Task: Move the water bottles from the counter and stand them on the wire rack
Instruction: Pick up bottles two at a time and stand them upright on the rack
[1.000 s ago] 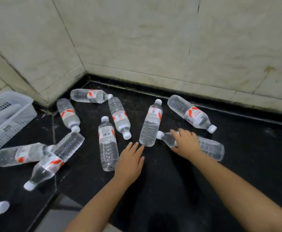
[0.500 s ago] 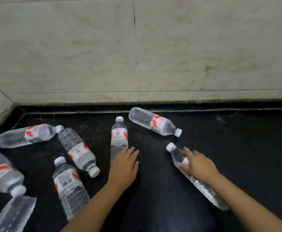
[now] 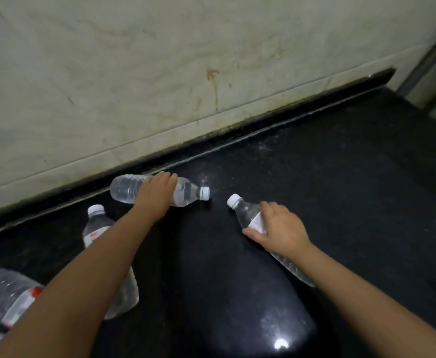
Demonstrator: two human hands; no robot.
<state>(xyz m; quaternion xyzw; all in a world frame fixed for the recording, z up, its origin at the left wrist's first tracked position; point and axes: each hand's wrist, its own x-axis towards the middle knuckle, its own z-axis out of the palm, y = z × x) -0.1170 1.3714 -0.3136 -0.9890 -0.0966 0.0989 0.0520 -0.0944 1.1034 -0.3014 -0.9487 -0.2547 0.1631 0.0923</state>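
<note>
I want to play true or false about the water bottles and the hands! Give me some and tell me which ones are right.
1. The left hand is on a bottle by the wall. True.
2. The bottle under the right hand stands upright. False: this second bottle lies on its side on the black counter.
3. Both of these bottles have white caps. True.
4. The bottle caps are blue. False: they are white.
5. Another bottle lies partly hidden behind the left forearm. True.
6. The wall is painted red. False: the wall is pale, marble-like.
</note>
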